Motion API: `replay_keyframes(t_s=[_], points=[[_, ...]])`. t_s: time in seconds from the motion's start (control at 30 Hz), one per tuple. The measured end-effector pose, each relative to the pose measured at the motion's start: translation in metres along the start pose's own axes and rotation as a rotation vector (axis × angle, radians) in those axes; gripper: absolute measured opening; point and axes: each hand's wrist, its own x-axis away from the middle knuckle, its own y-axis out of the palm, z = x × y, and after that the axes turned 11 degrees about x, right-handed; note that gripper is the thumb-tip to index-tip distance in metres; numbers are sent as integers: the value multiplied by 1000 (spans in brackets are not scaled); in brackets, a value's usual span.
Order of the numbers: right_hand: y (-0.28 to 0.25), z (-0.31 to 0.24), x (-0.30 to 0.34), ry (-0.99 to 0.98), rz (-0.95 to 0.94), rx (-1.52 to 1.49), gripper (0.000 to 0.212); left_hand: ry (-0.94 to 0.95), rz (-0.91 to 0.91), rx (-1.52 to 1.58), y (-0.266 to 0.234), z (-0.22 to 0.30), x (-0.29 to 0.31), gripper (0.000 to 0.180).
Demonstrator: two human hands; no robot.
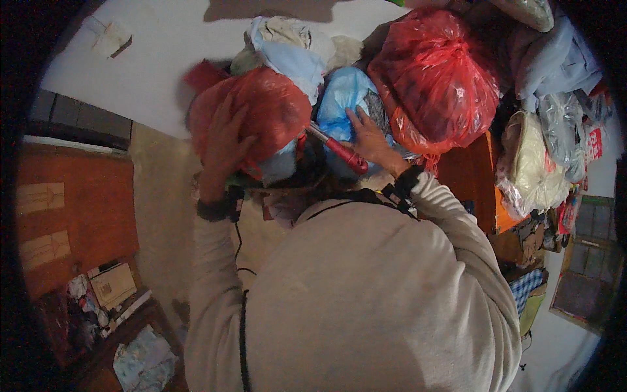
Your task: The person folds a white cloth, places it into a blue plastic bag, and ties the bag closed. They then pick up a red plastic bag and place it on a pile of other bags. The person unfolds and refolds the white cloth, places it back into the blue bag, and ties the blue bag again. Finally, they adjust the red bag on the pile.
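My left hand [225, 140] lies with spread fingers on a red plastic bag [277, 108] at the left of the pile. My right hand [372, 140] rests fingers apart at the edge of a blue plastic bag [339, 98], beside some dark mesh-like material. Between my hands a tool or utensil with a red handle [349, 157] and a metal shaft slants across the pile; its far end is hidden by the bag. Whether my right hand touches the handle is hard to tell.
A large knotted red bag [441, 78] stands at the right. Pale cloth and bags [287, 49] lie behind against the white wall [157, 59]. Clear and cream bags [539, 163] hang at far right. A brown wooden cabinet [98, 189] stands at left.
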Motion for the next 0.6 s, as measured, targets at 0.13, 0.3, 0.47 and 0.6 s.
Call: replay_keyframes(t_s=[0.13, 0.3, 0.47, 0.6], points=[[18, -10, -12, 222, -47, 8, 100, 54, 36, -16, 11, -5, -1, 60], [27, 18, -25, 249, 96, -107, 88, 107, 93, -14, 22, -9, 0, 58], [10, 84, -20, 326, 220, -423, 62, 52, 89, -11, 27, -11, 5, 59], [-9, 94, -29, 205, 458, -510, 51, 63, 112, 25, 31, -12, 3, 58]])
